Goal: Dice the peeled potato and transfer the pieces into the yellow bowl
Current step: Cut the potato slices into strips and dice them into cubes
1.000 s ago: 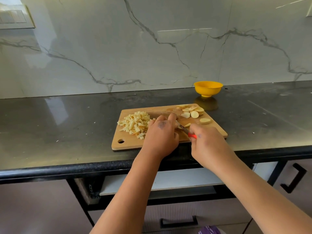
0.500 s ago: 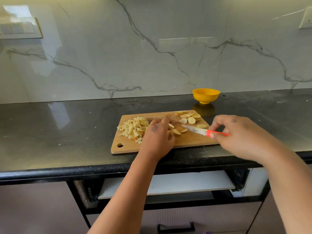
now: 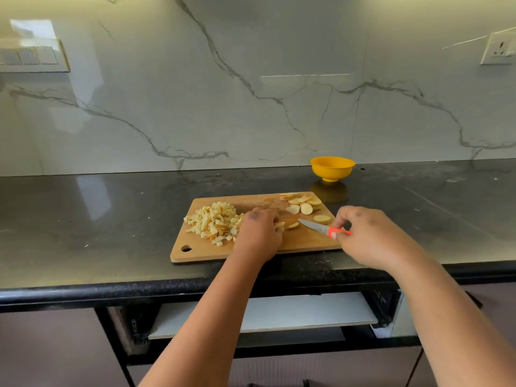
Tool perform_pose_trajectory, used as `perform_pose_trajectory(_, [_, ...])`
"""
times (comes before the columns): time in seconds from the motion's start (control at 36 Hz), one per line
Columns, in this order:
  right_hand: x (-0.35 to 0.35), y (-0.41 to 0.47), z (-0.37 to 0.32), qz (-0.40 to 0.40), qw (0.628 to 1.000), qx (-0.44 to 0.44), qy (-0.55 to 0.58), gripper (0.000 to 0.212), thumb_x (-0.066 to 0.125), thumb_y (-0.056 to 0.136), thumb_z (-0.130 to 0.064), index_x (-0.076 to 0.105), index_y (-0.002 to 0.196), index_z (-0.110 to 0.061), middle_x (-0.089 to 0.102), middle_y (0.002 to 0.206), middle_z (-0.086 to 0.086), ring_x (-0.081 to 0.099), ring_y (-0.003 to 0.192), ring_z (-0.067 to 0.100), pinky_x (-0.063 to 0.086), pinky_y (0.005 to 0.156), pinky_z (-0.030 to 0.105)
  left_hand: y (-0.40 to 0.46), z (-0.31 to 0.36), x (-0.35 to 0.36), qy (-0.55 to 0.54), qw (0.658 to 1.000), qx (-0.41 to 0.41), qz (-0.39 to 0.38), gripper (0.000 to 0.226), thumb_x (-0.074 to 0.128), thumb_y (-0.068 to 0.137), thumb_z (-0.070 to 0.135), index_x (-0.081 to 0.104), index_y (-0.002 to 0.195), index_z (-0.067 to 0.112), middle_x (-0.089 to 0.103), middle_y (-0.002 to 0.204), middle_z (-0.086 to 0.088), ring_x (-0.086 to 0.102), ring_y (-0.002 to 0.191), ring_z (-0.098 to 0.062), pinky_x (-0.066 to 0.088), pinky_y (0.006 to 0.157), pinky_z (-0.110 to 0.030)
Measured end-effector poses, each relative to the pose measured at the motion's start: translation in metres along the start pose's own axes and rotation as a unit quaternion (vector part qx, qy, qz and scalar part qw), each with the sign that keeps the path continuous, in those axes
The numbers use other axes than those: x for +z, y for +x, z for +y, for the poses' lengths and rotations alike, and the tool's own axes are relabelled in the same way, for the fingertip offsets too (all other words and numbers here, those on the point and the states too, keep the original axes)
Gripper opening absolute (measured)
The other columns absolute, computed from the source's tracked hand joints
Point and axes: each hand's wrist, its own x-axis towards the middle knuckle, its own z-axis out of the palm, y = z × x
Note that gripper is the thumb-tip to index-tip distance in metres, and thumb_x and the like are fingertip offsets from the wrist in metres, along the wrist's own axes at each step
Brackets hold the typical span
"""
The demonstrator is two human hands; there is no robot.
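Many small pale potato cubes [image 3: 215, 223] lie heaped on the left part of the rectangular wooden cutting board [image 3: 304, 241], near the front edge of the glossy black stone surface [image 3: 97, 219]. The left hand [image 3: 258, 233] curls its fingers over a few slices. Round potato slices [image 3: 303, 205] lie behind. The right hand [image 3: 368, 238] pinches the orange-handled steel knife [image 3: 321, 228]. The round yellow plastic bowl [image 3: 332, 168] stands apart by the wall.

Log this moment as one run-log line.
phase: dicing | left hand: on potato pieces | right hand: holds knife | slices: uncut | yellow bowl: no pieces visible
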Motion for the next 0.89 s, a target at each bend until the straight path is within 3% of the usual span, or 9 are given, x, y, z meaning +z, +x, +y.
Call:
perform_pose_trajectory(0.14, [0.004,0.000,-0.002,0.002,1.000,-0.008,-0.003,0.008,0.053,0.099,-0.028,0.056,0.102,-0.022,0.050,0.084,-0.005,0.046,0.063,0.008,0.028,0.047,0.020,0.006,0.000,-0.008,-0.015,0.999,-0.003,-0.037,0.028,0.062,0.095,0.021,0.063,0.122,0.014,0.066,0.114,-0.004,0.060,0.102,-0.018,0.052,0.090,-0.029])
perform_pose_trajectory(0.39, [0.017,-0.008,-0.022,0.007,1.000,-0.023,0.000,0.009,0.053,0.097,-0.021,0.054,0.106,-0.019,0.055,0.099,0.003,0.055,0.075,0.014,0.037,0.052,0.023,0.005,0.002,-0.006,-0.015,0.999,0.001,-0.041,0.041,0.069,0.086,0.046,0.062,0.114,0.017,0.064,0.107,0.002,0.058,0.097,-0.016,0.048,0.078,-0.027])
perform_pose_trajectory(0.61, [0.025,-0.013,-0.034,0.015,0.999,-0.037,-0.012,0.011,0.052,0.096,-0.016,0.052,0.107,-0.018,0.051,0.089,-0.001,0.048,0.069,0.009,0.031,0.050,0.017,0.004,0.006,0.001,-0.003,1.000,0.007,0.003,0.025,0.063,0.091,0.033,0.063,0.107,0.014,0.064,0.103,-0.002,0.056,0.094,-0.018,0.040,0.073,-0.024])
perform_pose_trajectory(0.78, [0.016,-0.017,-0.032,-0.005,0.999,-0.051,-0.008,0.012,0.050,0.098,-0.018,0.052,0.109,-0.019,0.052,0.093,-0.002,0.049,0.072,0.008,0.032,0.053,0.017,0.007,0.001,0.002,-0.009,1.000,0.020,-0.015,0.029,0.058,0.094,0.023,0.063,0.120,0.012,0.065,0.116,-0.005,0.056,0.108,-0.021,0.043,0.085,-0.026])
perform_pose_trajectory(0.89, [0.004,-0.016,-0.025,0.002,0.999,-0.028,-0.015,0.011,0.050,0.097,-0.019,0.054,0.106,-0.017,0.056,0.095,0.002,0.053,0.074,0.012,0.040,0.055,0.024,0.007,-0.002,-0.002,-0.028,0.998,0.035,-0.044,0.032,0.056,0.096,0.019,0.063,0.127,0.016,0.064,0.126,-0.002,0.056,0.115,-0.018,0.042,0.093,-0.023])
